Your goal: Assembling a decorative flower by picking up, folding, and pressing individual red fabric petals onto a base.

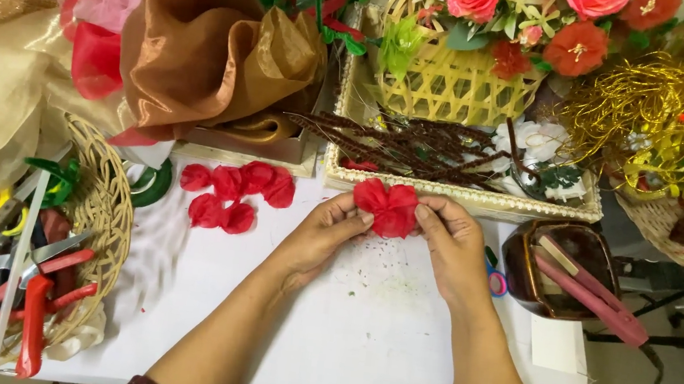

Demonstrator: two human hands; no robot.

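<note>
I log: left hand [322, 234], right hand [452, 244] both pinched on red fabric flower [387, 207] above white desk [360, 338]; loose red petals [233, 195] nearby.

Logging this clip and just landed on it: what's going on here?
A person at a white table holds a red fabric flower between both hands, the left hand and right hand pinching it at its sides. More red petals lie loose to the left. A wicker basket with red-handled tools sits at the far left, and a tray of brown stems lies just behind the hands.
</note>
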